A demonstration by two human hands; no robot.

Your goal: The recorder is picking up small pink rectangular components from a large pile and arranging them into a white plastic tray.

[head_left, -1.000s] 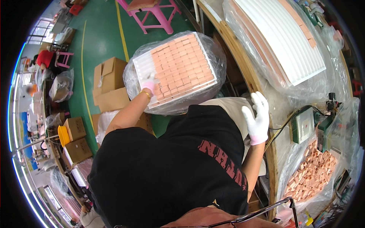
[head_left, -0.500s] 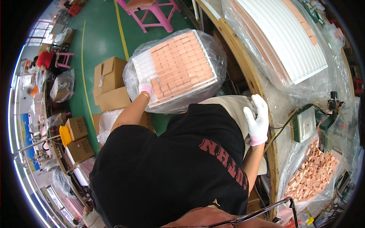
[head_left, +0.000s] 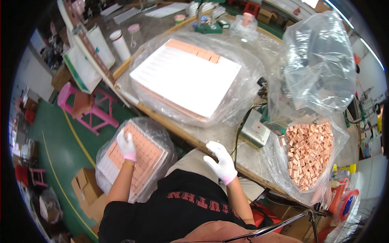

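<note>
My left hand (head_left: 127,146), in a white glove with a pink cuff, is over a white ribbed tray (head_left: 106,169) filled with rows of small copper-coloured blocks (head_left: 148,156). Its fingers look stretched out, and nothing shows in them; whether they touch the blocks I cannot tell. Clear plastic film (head_left: 168,141) surrounds this tray, low to the left of the bench. My right hand (head_left: 221,163), gloved the same way, hovers by the bench edge, thumb and fingers apart, holding nothing. Farther right, a heap of loose copper-coloured pieces (head_left: 308,156) lies on plastic.
On the bench (head_left: 243,156), a large stack of white ribbed trays (head_left: 186,77) sits in clear plastic. A small green-and-white device (head_left: 255,128) with cables stands right of my right hand. A puffed plastic bag (head_left: 320,60) rises behind. Left are a pink stool (head_left: 91,107) and a cardboard box (head_left: 86,182).
My view has swung right toward the bench. My left hand has moved from the tray's unfilled corner to over its filled rows. My right hand remains raised and empty near the bench edge.
</note>
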